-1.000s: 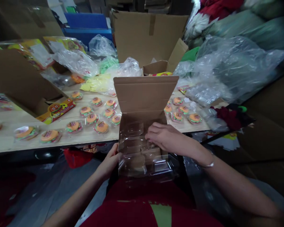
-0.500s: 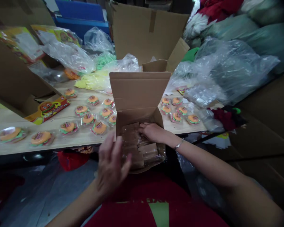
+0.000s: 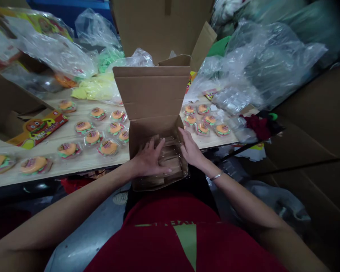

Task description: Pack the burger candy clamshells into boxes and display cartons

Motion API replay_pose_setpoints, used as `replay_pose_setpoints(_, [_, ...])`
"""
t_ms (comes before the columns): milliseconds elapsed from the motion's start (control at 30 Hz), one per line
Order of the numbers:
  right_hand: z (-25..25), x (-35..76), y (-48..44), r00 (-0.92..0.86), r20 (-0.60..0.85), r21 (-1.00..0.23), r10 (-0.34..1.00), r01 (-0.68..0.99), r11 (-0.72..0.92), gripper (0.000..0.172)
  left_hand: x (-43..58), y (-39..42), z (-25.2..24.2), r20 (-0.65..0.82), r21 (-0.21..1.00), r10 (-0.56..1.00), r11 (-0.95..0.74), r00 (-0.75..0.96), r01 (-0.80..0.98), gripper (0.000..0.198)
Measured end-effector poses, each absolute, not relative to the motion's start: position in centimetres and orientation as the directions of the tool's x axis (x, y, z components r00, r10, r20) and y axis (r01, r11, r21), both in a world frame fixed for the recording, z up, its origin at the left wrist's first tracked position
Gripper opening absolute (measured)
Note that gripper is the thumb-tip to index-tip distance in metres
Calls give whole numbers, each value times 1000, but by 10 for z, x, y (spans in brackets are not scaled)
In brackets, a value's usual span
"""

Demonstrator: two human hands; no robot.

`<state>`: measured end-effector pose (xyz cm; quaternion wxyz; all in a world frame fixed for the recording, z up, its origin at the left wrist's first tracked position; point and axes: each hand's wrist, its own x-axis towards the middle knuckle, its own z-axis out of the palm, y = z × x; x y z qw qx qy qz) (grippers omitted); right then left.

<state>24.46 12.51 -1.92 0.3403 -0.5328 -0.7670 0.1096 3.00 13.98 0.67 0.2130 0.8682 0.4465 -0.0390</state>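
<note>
An open cardboard box (image 3: pixel 151 92) stands at the table's front edge with its lid up. Inside lie several clear plastic packs (image 3: pixel 171 151), which take on the brown of the cardboard. My left hand (image 3: pixel 150 158) is down in the box, fingers spread flat over the packs on the left side. My right hand (image 3: pixel 191 149) grips the box's right wall, its fingertips at the rim. Several burger-shaped toys (image 3: pixel 108 147) in clear packaging lie on the table left of the box. More burger toys (image 3: pixel 202 129) lie to its right.
A printed display box (image 3: pixel 39 128) stands at the left on the wooden table (image 3: pixel 82 160). Clear plastic bags (image 3: pixel 257 64) pile up at the back right. Yellow bagged pieces (image 3: pixel 93 87) lie behind the toys, and a large carton (image 3: pixel 161 34) rises behind the box.
My left hand has moved from beside the box onto the packs inside it. My right hand has shifted from the packs to the right wall. The view has tilted down.
</note>
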Motion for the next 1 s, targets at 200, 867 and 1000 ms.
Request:
replay_pose_setpoints(200, [-42,240,124,-227,393,-592,891,679,434,72,64,148,-9,-302,293,699,-579,648,761,116])
replay_pose_setpoints(867, [-6,241,95,-182,400,-428,898,829,359,62,-19,118,1,454,696,891,-362,11,620,85])
replay_pose_setpoints(1000, [-4,193,95,-485,56,-336,873,814,474,57,-6,133,-20,-33,995,998,37,-43,90,58])
